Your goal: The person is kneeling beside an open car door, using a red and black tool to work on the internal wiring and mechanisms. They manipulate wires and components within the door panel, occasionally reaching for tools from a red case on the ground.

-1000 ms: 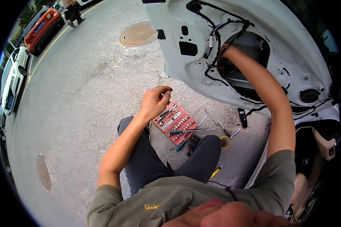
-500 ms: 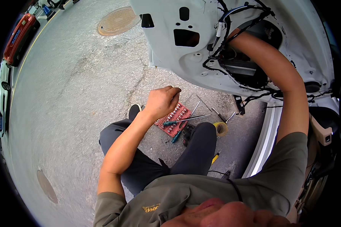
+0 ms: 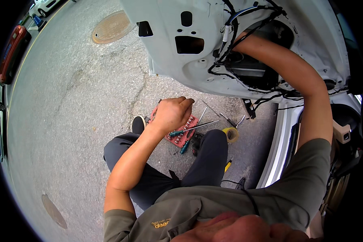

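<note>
My right arm (image 3: 284,60) reaches through the large opening of a bare white car door (image 3: 165,24). The right hand itself is behind the door's inner metal, so its fingers are hidden. A brownish patch shows in the square cutout, perhaps part of that hand. Black wiring (image 3: 266,18) crosses the opening beside my wrist. My left hand (image 3: 174,115) hangs in the air above a red socket set case (image 3: 179,139), its fingers curled and pressed together. Whatever they may hold cannot be made out. Teal-handled screwdrivers (image 3: 184,147) lie on and beside the case.
A yellow tape roll (image 3: 231,135) and a yellow-handled tool (image 3: 228,165) lie on the asphalt by my knee. The white door sill (image 3: 270,165) runs along my right. Manhole covers (image 3: 113,27) and parked cars, one a red vehicle (image 3: 14,54), are to the left.
The view has shifted slightly, so the door sits a little further left. My left hand has lowered a little over the case. My right arm stays inside the door.
</note>
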Motion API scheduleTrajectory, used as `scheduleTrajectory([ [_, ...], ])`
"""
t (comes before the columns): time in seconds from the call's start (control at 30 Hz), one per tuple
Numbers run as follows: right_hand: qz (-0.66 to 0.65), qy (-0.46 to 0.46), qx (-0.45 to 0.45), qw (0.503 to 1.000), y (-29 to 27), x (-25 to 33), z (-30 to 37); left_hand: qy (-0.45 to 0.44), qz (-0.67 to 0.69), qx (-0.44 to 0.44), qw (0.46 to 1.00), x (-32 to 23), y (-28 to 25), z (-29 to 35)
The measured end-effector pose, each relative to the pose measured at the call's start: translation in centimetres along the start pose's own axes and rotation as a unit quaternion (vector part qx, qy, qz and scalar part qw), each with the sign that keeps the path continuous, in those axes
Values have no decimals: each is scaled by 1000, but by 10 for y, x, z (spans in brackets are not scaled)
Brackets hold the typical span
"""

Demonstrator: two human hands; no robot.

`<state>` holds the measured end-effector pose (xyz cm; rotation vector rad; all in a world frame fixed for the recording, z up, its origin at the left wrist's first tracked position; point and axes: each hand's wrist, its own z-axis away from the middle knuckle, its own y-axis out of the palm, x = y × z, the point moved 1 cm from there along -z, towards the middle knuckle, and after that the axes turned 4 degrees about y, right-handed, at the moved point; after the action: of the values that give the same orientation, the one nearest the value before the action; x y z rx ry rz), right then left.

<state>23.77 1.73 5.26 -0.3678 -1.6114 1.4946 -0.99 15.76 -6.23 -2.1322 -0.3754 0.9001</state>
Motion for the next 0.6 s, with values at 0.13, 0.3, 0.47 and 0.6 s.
scheduleTrajectory([
  [0.13,0,-10,0,1000,-6,3,-5,3,3,10,1000,6,2,0],
  [0.3,-3,9,3,1000,-13,-7,9,6,1,15,1000,6,1,3],
  [0.47,3,26,0,1000,-15,-16,16,23,14,-1,1000,6,5,4],
  [0.6,-5,2,2,1000,-9,-7,-5,11,-1,5,1000,10,1,12],
])
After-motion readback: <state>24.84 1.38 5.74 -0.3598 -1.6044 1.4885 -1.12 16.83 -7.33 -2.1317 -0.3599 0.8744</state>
